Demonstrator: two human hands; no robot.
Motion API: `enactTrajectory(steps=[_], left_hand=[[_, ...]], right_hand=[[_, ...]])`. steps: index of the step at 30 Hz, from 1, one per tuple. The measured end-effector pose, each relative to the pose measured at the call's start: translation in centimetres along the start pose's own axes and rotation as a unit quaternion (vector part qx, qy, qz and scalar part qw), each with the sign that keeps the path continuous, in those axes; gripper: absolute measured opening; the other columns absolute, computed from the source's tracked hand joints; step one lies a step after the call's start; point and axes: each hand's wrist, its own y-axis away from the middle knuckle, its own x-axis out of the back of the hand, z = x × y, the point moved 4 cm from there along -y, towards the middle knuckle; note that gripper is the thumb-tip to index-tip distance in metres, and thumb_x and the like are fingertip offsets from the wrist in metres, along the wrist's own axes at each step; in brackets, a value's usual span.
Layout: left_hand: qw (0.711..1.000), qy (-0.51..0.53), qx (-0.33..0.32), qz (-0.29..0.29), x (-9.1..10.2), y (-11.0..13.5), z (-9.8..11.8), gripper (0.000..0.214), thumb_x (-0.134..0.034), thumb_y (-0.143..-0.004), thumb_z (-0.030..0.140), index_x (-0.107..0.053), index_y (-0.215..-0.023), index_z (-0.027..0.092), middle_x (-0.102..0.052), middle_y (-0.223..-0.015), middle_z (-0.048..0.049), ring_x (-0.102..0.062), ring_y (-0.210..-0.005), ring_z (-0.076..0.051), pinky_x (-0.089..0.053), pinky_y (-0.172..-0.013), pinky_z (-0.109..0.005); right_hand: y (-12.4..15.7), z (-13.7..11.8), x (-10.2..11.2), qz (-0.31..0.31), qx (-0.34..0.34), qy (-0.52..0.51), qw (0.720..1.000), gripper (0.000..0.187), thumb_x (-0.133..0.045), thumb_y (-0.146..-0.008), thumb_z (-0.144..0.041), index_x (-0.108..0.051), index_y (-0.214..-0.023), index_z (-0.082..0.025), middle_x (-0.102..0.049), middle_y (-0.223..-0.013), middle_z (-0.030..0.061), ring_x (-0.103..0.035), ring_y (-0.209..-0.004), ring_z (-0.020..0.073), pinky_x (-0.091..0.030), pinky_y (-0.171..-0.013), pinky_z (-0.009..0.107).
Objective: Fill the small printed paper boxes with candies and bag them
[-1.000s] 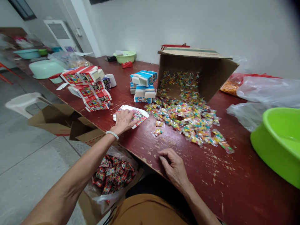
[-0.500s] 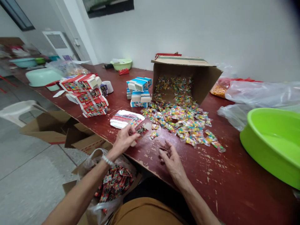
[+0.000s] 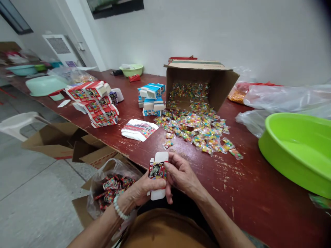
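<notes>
A small printed carton (image 3: 157,169) with white flaps standing out at both ends is held over the table's front edge. My left hand (image 3: 147,188) is closed on its lower left side, thumb across the front. My right hand (image 3: 181,172) grips its right edge, thumb near the upper corner. Beyond my hands, a heap of clear candy packets (image 3: 196,127) with colourful sweets spills from a tipped cardboard box (image 3: 224,86). A stack of flat printed cartons (image 3: 139,130) lies left of the heap.
Bundled red cartons (image 3: 97,103) and blue cartons (image 3: 152,100) stand farther back. A green basin (image 3: 292,162) sits at the right, beside clear plastic bags (image 3: 279,98). Below the table's left edge are open cardboard boxes (image 3: 57,137) and a bag of filled printed packs (image 3: 113,187).
My left hand has brought the carton back from the flat stack toward my body. My right hand has come in from the tabletop and now grips the carton too.
</notes>
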Motion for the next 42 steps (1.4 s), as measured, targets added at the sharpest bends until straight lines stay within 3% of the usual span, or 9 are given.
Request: enactTrajectory(steps=[6, 11, 14, 18, 22, 27, 33, 38, 42], left_hand=[[0.992, -0.069, -0.043, 0.096, 0.1, 0.0, 0.6, 0.022, -0.076, -0.067, 0.031, -0.067, -0.077, 0.015, -0.062, -0.05, 0.0007, -0.058, -0.04, -0.014, -0.053, -0.049, -0.027], [0.991, -0.057, -0.035, 0.117, 0.6, -0.9, 0.0, 0.026, -0.077, -0.071, 0.036, -0.065, -0.083, 0.015, -0.065, -0.055, -0.0006, -0.058, -0.042, -0.014, -0.051, -0.043, -0.026], [0.991, -0.04, -0.054, 0.114, 0.5, -1.7, 0.1, 0.029, -0.079, -0.07, 0.037, -0.066, -0.083, 0.015, -0.069, -0.067, -0.0018, -0.064, -0.058, -0.014, -0.053, -0.058, -0.024], [0.981, -0.074, -0.102, 0.147, 0.2, -1.8, 0.8, 0.039, -0.079, -0.072, 0.032, -0.061, -0.103, 0.017, -0.072, -0.095, -0.0043, -0.067, -0.083, -0.017, -0.054, -0.077, -0.027], [0.955, -0.09, -0.162, 0.23, 0.2, -0.9, 1.0, 0.062, -0.078, -0.073, 0.028, -0.04, -0.122, 0.027, -0.072, -0.098, -0.003, -0.069, -0.08, -0.019, -0.058, -0.073, -0.034], [0.936, -0.158, -0.198, 0.244, 0.1, -0.3, 1.3, 0.06, -0.073, -0.077, 0.026, -0.041, -0.128, 0.03, -0.063, -0.127, -0.006, -0.064, -0.109, -0.023, -0.056, -0.082, -0.031], [0.96, -0.151, -0.141, 0.189, 0.3, -0.6, 1.4, 0.033, -0.068, -0.082, 0.034, -0.053, -0.109, 0.025, -0.07, -0.087, 0.0005, -0.064, -0.071, -0.014, -0.052, -0.062, -0.023], [0.925, -0.195, -0.22, 0.241, 1.1, -0.9, 1.3, 0.022, -0.066, -0.084, 0.037, -0.059, -0.098, 0.021, -0.067, -0.081, 0.0018, -0.061, -0.071, -0.011, -0.048, -0.066, -0.02], [0.916, -0.181, -0.227, 0.277, 1.4, -0.8, 0.7, 0.033, -0.069, -0.081, 0.039, -0.052, -0.104, 0.021, -0.069, -0.084, 0.0006, -0.064, -0.072, -0.012, -0.05, -0.066, -0.023]], right_hand=[[0.3, -0.8, 0.1, 0.04, 0.066, 0.03, 0.997, 0.045, -0.066, -0.084, -0.038, -0.056, -0.127, -0.025, -0.067, -0.105, 0.0057, -0.067, -0.076, 0.0142, -0.056, -0.063, 0.024], [0.1, 0.6, 0.3, 0.003, -0.005, -0.003, 1.0, 0.039, -0.058, -0.088, -0.047, -0.059, -0.116, -0.021, -0.068, -0.077, 0.0012, -0.056, -0.041, 0.0103, -0.047, -0.041, 0.024], [-0.2, 0.0, 1.3, 0.112, 0.041, 0.096, 0.988, 0.028, -0.057, -0.087, -0.042, -0.066, -0.1, -0.019, -0.065, -0.067, -0.0006, -0.057, -0.046, 0.0117, -0.047, -0.044, 0.023], [-0.3, -0.9, 2.5, 0.216, 0.102, 0.188, 0.953, 0.022, -0.056, -0.087, -0.035, -0.069, -0.095, -0.019, -0.071, -0.086, 0.0034, -0.066, -0.077, 0.0172, -0.053, -0.07, 0.028], [-0.4, 0.0, 2.9, 0.225, 0.102, 0.135, 0.96, 0.034, -0.058, -0.087, -0.032, -0.055, -0.119, -0.02, -0.069, -0.096, 0.0046, -0.065, -0.085, 0.0176, -0.052, -0.077, 0.029], [-0.1, 0.5, 2.8, 0.222, 0.132, 0.112, 0.96, 0.022, -0.06, -0.087, -0.034, -0.06, -0.104, -0.021, -0.067, -0.09, 0.0023, -0.062, -0.08, 0.0154, -0.05, -0.074, 0.027], [-0.3, 0.3, 3.4, 0.183, 0.055, 0.087, 0.978, 0.018, -0.069, -0.08, -0.035, -0.068, -0.08, -0.017, -0.068, -0.08, 0.0018, -0.061, -0.074, 0.0151, -0.048, -0.073, 0.028], [-1.1, 0.0, 3.6, 0.159, 0.029, -0.009, 0.987, 0.037, -0.082, -0.066, -0.029, -0.066, -0.098, -0.02, -0.068, -0.078, -0.0022, -0.062, -0.072, 0.0133, -0.048, -0.071, 0.026], [-1.5, -0.1, 3.1, 0.132, 0.037, 0.066, 0.988, 0.02, -0.079, -0.071, -0.033, -0.071, -0.079, -0.017, -0.069, -0.076, 0.0016, -0.06, -0.069, 0.0134, -0.046, -0.067, 0.026]])
